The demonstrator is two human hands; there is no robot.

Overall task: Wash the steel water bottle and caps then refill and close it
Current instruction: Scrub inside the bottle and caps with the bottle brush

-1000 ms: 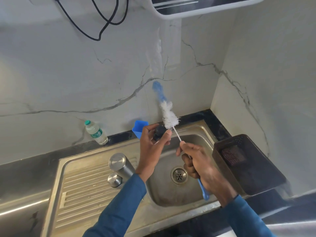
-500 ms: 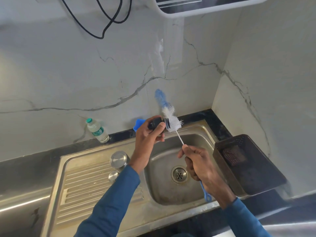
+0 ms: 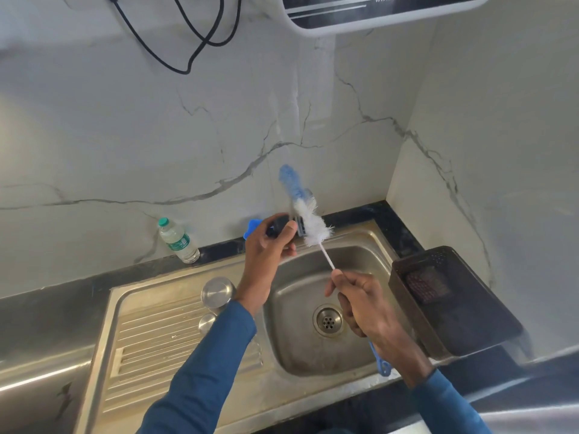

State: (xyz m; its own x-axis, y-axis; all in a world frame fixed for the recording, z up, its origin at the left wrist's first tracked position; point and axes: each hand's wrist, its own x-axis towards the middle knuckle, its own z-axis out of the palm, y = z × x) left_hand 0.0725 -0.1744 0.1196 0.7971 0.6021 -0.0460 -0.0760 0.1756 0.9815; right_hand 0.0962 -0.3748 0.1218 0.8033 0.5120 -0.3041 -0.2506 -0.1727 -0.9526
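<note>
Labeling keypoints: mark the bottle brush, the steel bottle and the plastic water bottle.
bottle brush (image 3: pixel 313 222): head view, on the white bristles.
steel bottle (image 3: pixel 217 291): head view, on its round upturned end.
plastic water bottle (image 3: pixel 178 242): head view, on the green label.
</note>
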